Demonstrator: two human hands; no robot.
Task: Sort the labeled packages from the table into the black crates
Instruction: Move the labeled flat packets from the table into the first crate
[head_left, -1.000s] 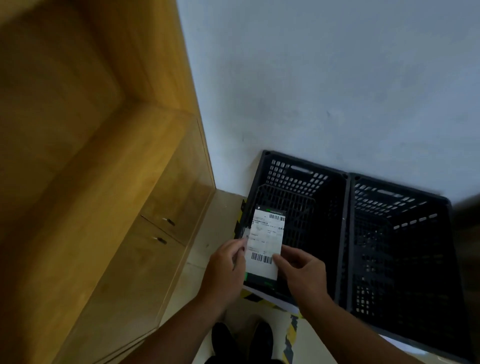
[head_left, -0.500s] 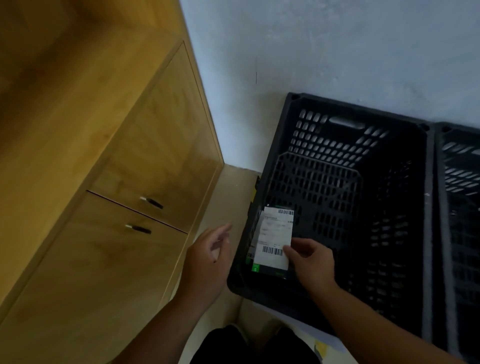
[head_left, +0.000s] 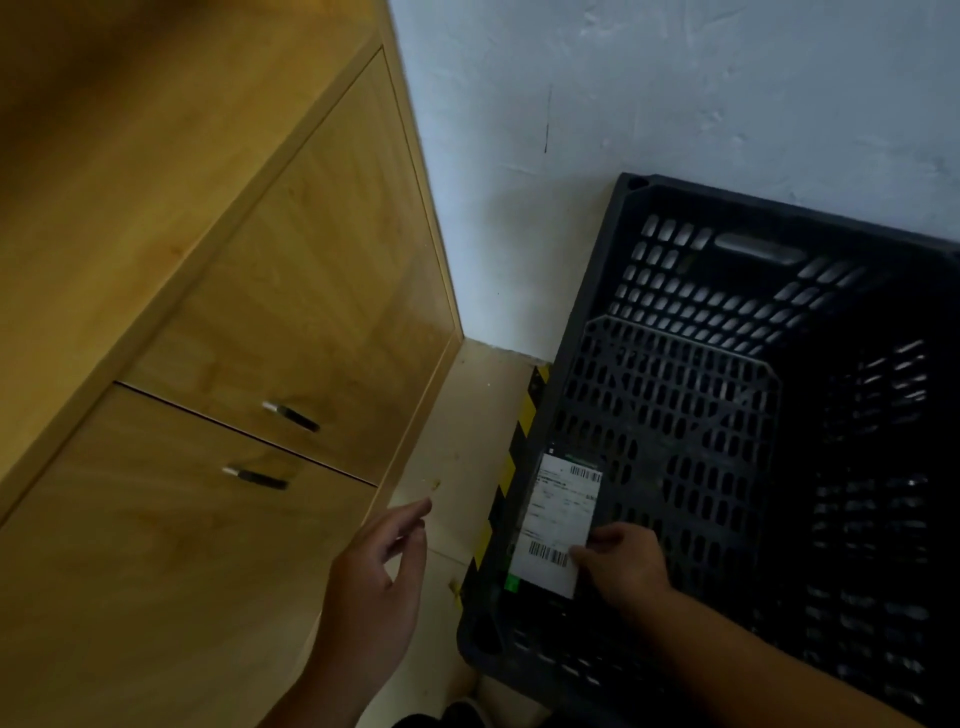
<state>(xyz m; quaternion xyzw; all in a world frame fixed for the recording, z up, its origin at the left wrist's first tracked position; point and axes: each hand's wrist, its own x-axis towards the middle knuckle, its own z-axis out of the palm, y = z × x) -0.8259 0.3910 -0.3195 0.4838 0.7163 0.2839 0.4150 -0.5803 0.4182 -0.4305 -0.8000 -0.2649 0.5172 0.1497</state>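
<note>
Presently held: labeled package (head_left: 561, 525), pinched at one corner by right hand (head_left: 623, 566), low inside black crate (head_left: 727, 270).
Left hand (head_left: 374, 582): loose, empty, beside crate.
Risk: corner pinch slips; package may land propped against the crate wall.

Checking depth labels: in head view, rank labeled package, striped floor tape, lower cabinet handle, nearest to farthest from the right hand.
1. labeled package: held by the right hand.
2. striped floor tape: beside the black crate's left wall.
3. lower cabinet handle: far left.

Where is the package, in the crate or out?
In. The right hand holds the package down inside the black crate, by its left wall.
</note>
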